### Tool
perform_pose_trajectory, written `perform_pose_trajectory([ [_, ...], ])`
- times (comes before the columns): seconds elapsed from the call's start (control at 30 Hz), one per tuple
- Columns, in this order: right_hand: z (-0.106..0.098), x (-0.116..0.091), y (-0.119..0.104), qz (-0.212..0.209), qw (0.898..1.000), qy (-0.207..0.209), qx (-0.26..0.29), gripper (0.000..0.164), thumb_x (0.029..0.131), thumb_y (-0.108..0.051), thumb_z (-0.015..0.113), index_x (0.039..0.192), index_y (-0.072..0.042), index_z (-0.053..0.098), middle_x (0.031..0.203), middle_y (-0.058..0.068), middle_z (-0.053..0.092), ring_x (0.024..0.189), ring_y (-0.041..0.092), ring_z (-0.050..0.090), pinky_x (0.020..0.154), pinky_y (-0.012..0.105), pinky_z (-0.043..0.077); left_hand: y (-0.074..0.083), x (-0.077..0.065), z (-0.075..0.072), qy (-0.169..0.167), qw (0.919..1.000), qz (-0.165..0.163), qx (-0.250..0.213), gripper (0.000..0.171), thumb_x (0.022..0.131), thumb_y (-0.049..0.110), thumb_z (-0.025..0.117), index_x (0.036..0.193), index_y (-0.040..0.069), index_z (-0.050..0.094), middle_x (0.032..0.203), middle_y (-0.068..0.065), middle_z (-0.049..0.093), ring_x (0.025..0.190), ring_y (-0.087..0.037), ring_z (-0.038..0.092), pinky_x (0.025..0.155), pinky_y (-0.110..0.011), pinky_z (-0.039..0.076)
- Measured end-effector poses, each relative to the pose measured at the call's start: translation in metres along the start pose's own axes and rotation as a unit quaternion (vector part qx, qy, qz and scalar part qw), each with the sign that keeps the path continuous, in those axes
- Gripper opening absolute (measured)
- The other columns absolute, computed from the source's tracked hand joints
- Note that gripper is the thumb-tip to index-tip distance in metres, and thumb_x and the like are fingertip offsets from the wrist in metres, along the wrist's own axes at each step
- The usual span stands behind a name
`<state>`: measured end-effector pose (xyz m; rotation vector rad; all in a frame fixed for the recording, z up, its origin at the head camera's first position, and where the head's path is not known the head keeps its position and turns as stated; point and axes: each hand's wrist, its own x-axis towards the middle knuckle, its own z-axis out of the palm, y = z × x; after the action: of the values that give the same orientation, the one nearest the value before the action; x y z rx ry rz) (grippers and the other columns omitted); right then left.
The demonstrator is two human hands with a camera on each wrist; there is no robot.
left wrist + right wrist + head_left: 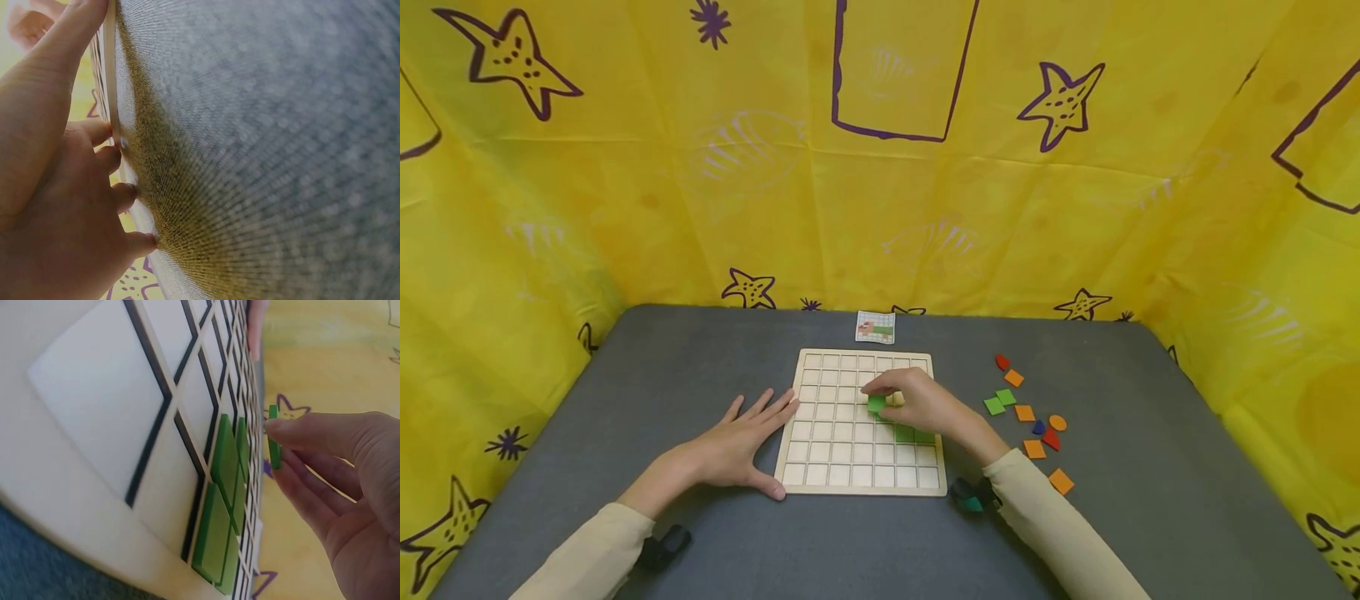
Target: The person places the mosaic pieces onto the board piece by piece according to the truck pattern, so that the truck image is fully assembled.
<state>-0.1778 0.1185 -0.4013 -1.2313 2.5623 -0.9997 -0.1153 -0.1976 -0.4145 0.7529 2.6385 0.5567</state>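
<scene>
A square wooden grid board [831,431] lies on the dark grey table. Above its right half, my right hand [922,402] pinches a green square tile [876,404] between thumb and fingers. In the right wrist view this held tile [274,437] is seen edge-on, apart from the board. Several green tiles [215,531] sit in cells near the board's right side, partly hidden by the hand in the head view. My left hand [737,446] rests with spread, straight fingers at the board's left edge, its thumb at the near left corner.
Right of the board lie loose pieces: green squares [995,406], orange squares [1061,481], an orange round [1057,422], red pieces [1051,439] and a blue one [1039,427]. A small picture card [876,327] lies behind the board. A yellow patterned cloth [880,192] surrounds the table.
</scene>
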Motion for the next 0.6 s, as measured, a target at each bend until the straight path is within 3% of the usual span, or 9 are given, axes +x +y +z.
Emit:
perform_pose_trajectory([
  [0.6, 0.015, 0.012, -0.004, 0.023, 0.999, -0.036, -0.012, 0.034, 0.086, -0.001, 0.073, 0.119, -0.006, 0.069, 0.113, 0.003, 0.071, 0.104, 0.015, 0.065, 0.089, 0.027, 0.051, 0.0, 0.001, 0.0, 0.002, 1.0, 0.005, 0.008, 0.126, 0.064, 0.072, 0.073, 0.157, 0.008, 0.019, 0.164, -0.01, 0.008, 0.148, -0.042, 0.005, 0.11, -0.069, -0.001],
])
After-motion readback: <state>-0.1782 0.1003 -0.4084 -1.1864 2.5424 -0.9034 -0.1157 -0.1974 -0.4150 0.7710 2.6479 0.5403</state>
